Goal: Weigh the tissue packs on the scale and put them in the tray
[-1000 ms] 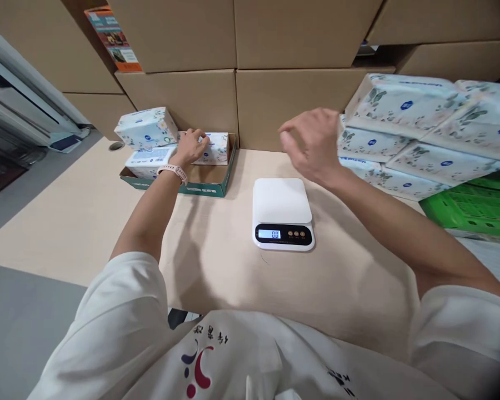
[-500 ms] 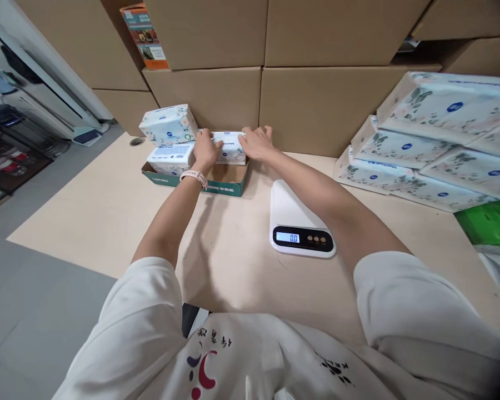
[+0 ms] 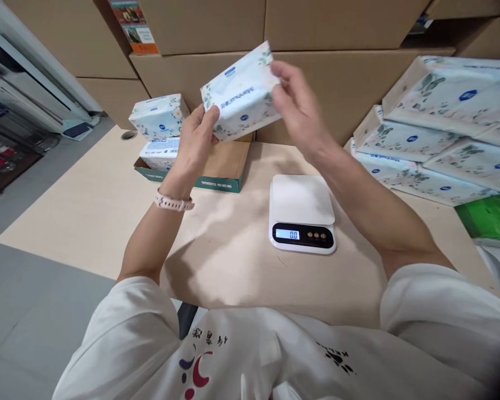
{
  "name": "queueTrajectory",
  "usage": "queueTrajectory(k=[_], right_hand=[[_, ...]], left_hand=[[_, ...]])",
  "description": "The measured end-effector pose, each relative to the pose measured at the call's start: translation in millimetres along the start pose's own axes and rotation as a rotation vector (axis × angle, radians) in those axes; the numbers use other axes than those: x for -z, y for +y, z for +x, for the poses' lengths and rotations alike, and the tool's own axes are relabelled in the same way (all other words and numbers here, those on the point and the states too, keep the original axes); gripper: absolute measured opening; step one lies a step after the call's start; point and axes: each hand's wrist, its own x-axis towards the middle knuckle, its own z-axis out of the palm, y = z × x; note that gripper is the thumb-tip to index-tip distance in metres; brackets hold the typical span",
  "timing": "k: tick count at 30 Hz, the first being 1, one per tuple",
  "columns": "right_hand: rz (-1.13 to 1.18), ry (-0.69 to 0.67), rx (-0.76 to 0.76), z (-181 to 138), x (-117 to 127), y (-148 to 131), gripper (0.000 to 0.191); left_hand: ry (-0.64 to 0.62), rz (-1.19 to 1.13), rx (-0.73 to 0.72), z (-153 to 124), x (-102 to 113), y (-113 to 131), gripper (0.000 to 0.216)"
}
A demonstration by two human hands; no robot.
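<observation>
I hold a white tissue pack (image 3: pixel 239 94) with a leaf print in the air above the table, tilted up to the right. My left hand (image 3: pixel 195 141) grips its lower left end and my right hand (image 3: pixel 294 105) grips its right end. Below it lies a shallow green cardboard tray (image 3: pixel 216 180) with two more tissue packs (image 3: pixel 158 116) stacked at its left side. A white kitchen scale (image 3: pixel 302 214) sits to the right of the tray, its display reading 0.0 and its platform bare.
A pile of several tissue packs (image 3: pixel 437 139) lies at the right, beside a green crate (image 3: pixel 491 219). Brown cardboard boxes (image 3: pixel 333 83) form a wall behind the beige table (image 3: pixel 87 211). Grey floor lies to the left.
Both hands closed on a tissue pack in the tray and lifted it up above the table. The right side of the tray now shows bare cardboard.
</observation>
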Motion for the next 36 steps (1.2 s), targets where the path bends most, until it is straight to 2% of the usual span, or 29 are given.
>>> queueTrajectory(k=[2, 5, 8, 12, 16, 21, 23, 26, 29, 32, 36], right_hand=[[0.017, -0.006, 0.036, -46, 34, -16, 0.048], [0.006, 0.022, -0.014, -117, 68, -16, 0.065], [0.033, 0.077, -0.186, -172, 83, -2, 0.079], [0.114, 0.129, -0.389, -212, 86, 17, 0.081], [0.182, 0.128, -0.448, -230, 81, 32, 0.085], [0.209, 0.099, -0.438, -239, 71, 41, 0.08], [0.186, 0.167, -0.411, -241, 68, 45, 0.077], [0.16, 0.376, -0.417, -243, 66, 56, 0.073], [0.188, 0.529, -0.52, -245, 65, 72, 0.072], [0.204, 0.562, -0.599, -246, 65, 82, 0.07], [0.181, 0.528, -0.613, -247, 65, 83, 0.064]], left_hand=[[-0.091, -0.018, -0.035, -36, -13, 22, 0.05], [-0.276, -0.077, -0.048, -80, -39, 34, 0.055], [-0.421, -0.116, 0.021, -103, -65, 26, 0.059], [-0.496, -0.075, 0.06, -113, -88, 13, 0.05], [-0.505, -0.046, 0.034, -117, -93, 9, 0.043], [-0.451, -0.024, 0.087, -122, -84, 1, 0.046], [-0.415, -0.065, 0.147, -125, -79, -8, 0.057], [-0.271, -0.168, 0.253, -132, -76, -28, 0.069], [-0.145, -0.262, 0.362, -140, -78, -50, 0.066], [-0.093, -0.32, 0.391, -148, -81, -65, 0.056], [-0.113, -0.358, 0.396, -151, -82, -71, 0.047]])
